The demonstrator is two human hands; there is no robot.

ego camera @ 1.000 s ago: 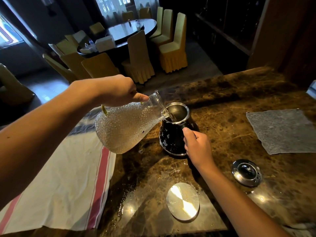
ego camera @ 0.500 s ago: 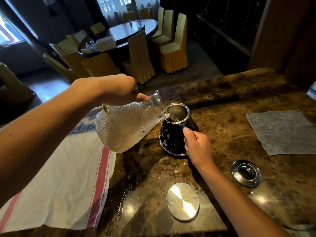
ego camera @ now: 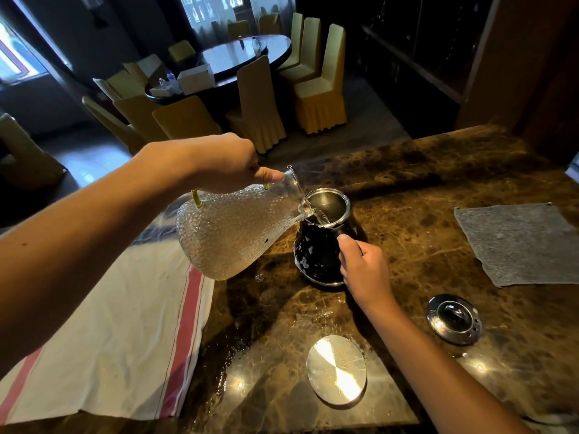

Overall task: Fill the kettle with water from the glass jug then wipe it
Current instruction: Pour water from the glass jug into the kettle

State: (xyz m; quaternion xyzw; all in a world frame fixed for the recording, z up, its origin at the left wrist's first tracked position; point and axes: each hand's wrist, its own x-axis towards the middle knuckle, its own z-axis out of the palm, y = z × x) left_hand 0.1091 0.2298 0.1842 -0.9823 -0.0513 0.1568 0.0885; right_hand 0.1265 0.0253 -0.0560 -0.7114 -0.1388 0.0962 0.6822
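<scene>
Plainly, the left hand (ego camera: 225, 161) is wrapped around the handle of the dimpled glass jug (ego camera: 232, 233), tipped so its spout touches the kettle's (ego camera: 326, 242) rim near the desk's (ego camera: 407, 233) middle. Glass that is wet and full will probably feel heavy, slick and breakable (the handle is the safest hold). The right hand (ego camera: 365, 270) is curled on the kettle's side, steadying it.

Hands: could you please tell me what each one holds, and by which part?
Left hand grips the glass jug by its handle; right hand holds the kettle at its side.
</scene>
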